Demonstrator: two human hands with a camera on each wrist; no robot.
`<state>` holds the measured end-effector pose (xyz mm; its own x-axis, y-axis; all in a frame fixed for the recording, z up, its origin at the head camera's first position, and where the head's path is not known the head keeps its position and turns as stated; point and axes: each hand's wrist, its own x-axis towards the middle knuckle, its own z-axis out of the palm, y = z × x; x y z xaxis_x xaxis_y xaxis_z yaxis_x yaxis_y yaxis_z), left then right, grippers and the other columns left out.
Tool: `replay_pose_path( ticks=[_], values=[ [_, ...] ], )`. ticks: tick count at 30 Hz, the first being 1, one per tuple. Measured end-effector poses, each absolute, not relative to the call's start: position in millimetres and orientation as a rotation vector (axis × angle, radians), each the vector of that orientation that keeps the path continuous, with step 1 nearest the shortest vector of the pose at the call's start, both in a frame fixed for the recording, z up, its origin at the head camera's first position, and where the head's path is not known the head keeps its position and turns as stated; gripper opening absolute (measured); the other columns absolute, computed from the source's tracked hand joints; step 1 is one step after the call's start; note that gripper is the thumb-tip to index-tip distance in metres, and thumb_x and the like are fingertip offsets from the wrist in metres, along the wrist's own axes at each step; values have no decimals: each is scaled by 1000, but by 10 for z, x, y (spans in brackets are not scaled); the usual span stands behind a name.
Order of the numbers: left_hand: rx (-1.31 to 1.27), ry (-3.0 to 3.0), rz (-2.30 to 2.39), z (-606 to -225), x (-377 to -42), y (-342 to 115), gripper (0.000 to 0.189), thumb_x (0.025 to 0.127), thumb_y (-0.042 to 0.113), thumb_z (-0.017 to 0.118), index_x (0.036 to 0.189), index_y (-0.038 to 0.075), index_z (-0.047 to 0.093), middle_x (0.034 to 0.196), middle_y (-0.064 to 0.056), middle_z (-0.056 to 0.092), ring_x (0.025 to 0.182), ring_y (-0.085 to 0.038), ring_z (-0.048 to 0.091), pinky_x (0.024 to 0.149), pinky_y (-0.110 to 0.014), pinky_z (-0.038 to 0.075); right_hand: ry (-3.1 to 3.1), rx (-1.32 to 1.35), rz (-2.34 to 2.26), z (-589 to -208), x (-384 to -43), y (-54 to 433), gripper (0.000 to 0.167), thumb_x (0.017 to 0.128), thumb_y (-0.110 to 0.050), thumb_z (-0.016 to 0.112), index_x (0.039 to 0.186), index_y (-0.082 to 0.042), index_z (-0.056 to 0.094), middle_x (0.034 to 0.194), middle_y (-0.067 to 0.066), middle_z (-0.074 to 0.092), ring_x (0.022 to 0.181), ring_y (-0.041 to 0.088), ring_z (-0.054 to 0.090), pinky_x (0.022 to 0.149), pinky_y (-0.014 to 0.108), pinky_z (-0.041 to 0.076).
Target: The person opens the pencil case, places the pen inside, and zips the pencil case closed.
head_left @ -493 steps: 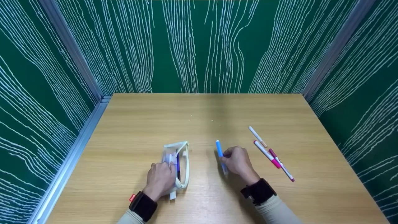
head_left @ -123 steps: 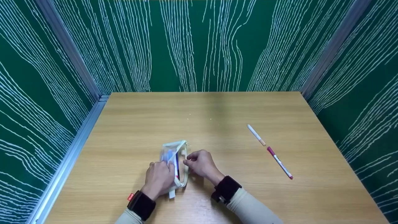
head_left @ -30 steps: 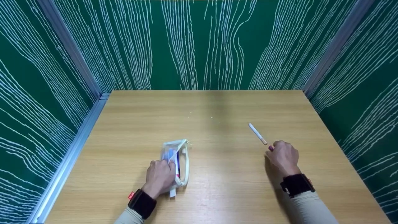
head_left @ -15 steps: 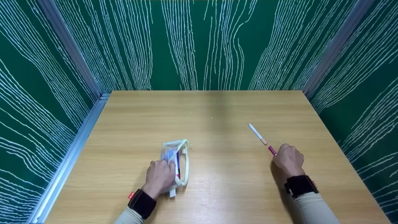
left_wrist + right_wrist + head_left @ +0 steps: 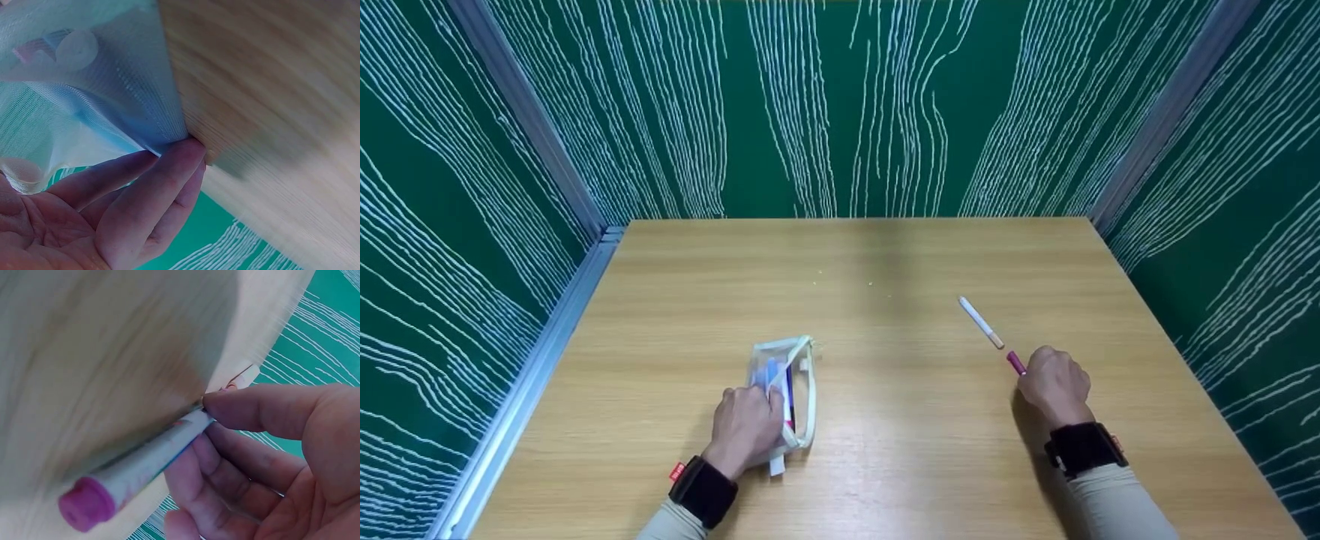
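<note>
My left hand (image 5: 746,424) grips the near left side of a see-through mesh pencil case (image 5: 808,394), whose zip side gapes to the right. Inside the case show light-blue markers (image 5: 769,371) and a dark purple one (image 5: 790,401). In the left wrist view the fingers (image 5: 163,191) rest along the mesh (image 5: 129,84). Over on the right, my right hand (image 5: 1056,382) pinches a white marker with magenta ends (image 5: 1016,363). The right wrist view shows this marker's barrel (image 5: 160,447) between thumb and forefinger, close over the table. A white marker with a peach end (image 5: 981,322) lies just beyond.
A wooden table (image 5: 885,480) carries everything, with a few tiny white specks behind the case. Green walls (image 5: 840,112) with white wavy lines close off the back and both sides, joined by metal corner posts (image 5: 529,112).
The blue and bright-pink markers have left the tabletop. My right hand went from the case's opening to the magenta-ended marker, then slid slightly along it. My left hand stays on the case.
</note>
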<state>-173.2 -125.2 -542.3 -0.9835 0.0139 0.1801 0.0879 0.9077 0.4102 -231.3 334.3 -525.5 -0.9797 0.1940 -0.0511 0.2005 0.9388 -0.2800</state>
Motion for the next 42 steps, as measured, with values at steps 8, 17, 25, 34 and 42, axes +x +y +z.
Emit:
replay_pose_path(
  ticks=[8, 17, 25, 34, 42],
  values=[
    [-75, -2906, -634, -5415, -1741, -1251, 50, 103, 29, 44, 56, 13, 48, 68, -18, 62, 68, -38, 61, 67, -51, 49, 3085, 303, -501, -5184, -2283, 3235, 34, 92, -22, 66, 63, -9, 54, 68, 12, 55, 62, 29, 54, 49, 43, 43],
    [-101, -2903, -615, -5427, -1716, -1261, 49, 103, 27, 44, 56, 13, 45, 68, -19, 62, 65, -38, 61, 63, -50, 50, 3158, 167, -661, -5170, -2224, 3012, 54, 97, -33, 66, 49, -15, 48, 52, 3, 50, 51, 25, 51, 46, 38, 37],
    [-94, -2921, -608, -5417, -1730, -1255, 50, 103, 26, 43, 56, 10, 50, 70, -21, 64, 70, -41, 62, 70, -52, 50, 3120, 79, -892, -5129, -2182, 2682, 46, 94, -27, 71, 53, -11, 62, 47, -3, 50, 44, 16, 46, 44, 31, 37],
    [-85, -2923, -621, -5409, -1736, -1245, 50, 103, 27, 43, 55, 13, 48, 69, -19, 63, 67, -38, 61, 67, -51, 50, 2951, 39, -1119, -5113, -2204, 2281, 8, 86, -10, 79, 84, -2, 79, 69, 4, 70, 54, 14, 58, 48, 28, 48],
    [-73, -2941, -619, -5392, -1734, -1251, 51, 104, 29, 41, 56, 13, 47, 71, -20, 64, 69, -38, 62, 70, -51, 50, 2907, -16, -1248, -5099, -2225, 1916, 6, 84, -10, 82, 84, -4, 79, 73, 5, 74, 57, 14, 63, 52, 28, 52]
  ],
)
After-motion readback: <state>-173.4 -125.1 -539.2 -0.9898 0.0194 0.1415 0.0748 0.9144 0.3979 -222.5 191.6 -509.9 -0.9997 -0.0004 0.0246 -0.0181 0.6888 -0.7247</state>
